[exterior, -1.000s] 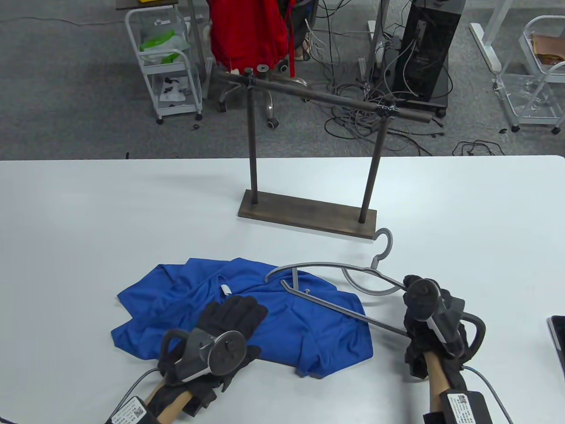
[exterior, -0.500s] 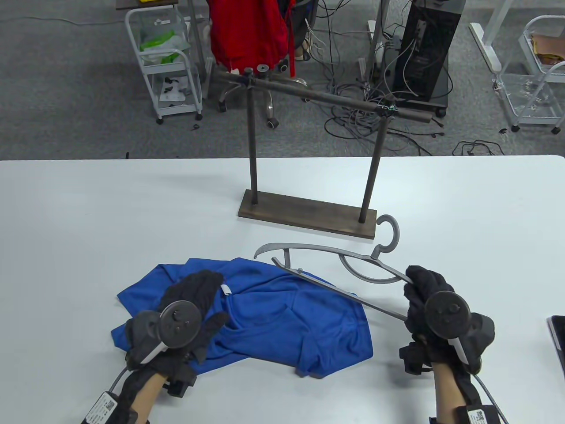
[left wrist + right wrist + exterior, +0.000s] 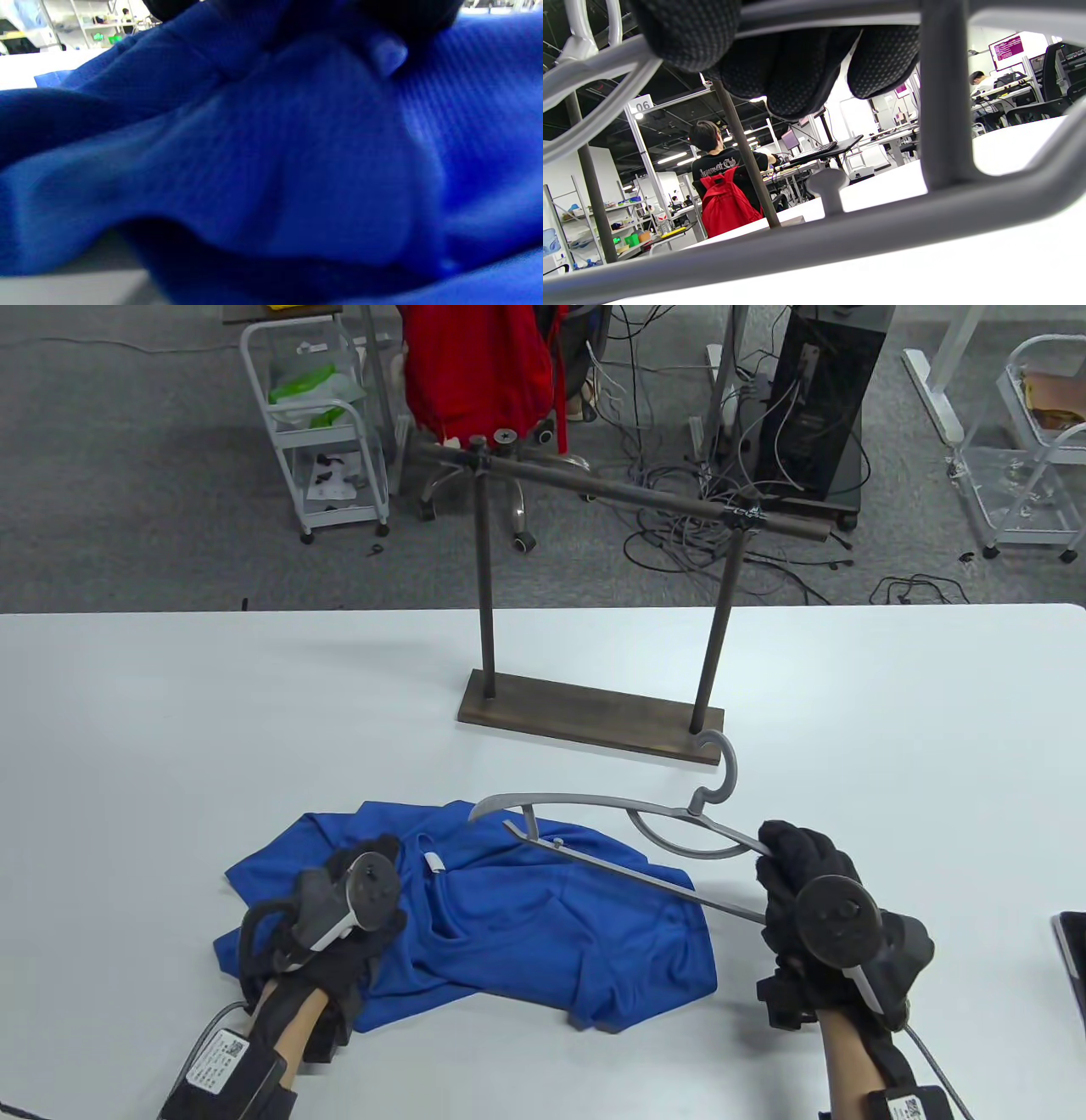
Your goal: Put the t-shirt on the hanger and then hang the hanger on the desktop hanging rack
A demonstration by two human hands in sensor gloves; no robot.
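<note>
A crumpled blue t-shirt (image 3: pixel 543 925) lies on the white table (image 3: pixel 170 712), its collar and white label (image 3: pixel 433 862) facing up. My left hand (image 3: pixel 377 855) sits on the shirt just left of the collar, fingers curled into the cloth. In the left wrist view blue fabric (image 3: pixel 271 148) fills the frame and rises in a fold toward the dark fingers (image 3: pixel 415 17). My right hand (image 3: pixel 776 857) grips the right end of a grey metal hanger (image 3: pixel 594 806), held off the table. Its left tip hangs over the shirt. Gloved fingers (image 3: pixel 797 63) wrap its bar (image 3: pixel 814 241).
The dark desktop rack stands behind the shirt: base (image 3: pixel 594 721), two posts, top bar (image 3: pixel 628 492). The hanger's hook (image 3: pixel 723 763) is close to the base's right corner. A dark flat device (image 3: pixel 1071 959) lies at the table's right edge. Carts, cables and a red garment are beyond the table.
My left hand slid left across the shirt and its flat fingers curled into the cloth by the collar. My right hand lifted the hanger and carried it left, over the shirt.
</note>
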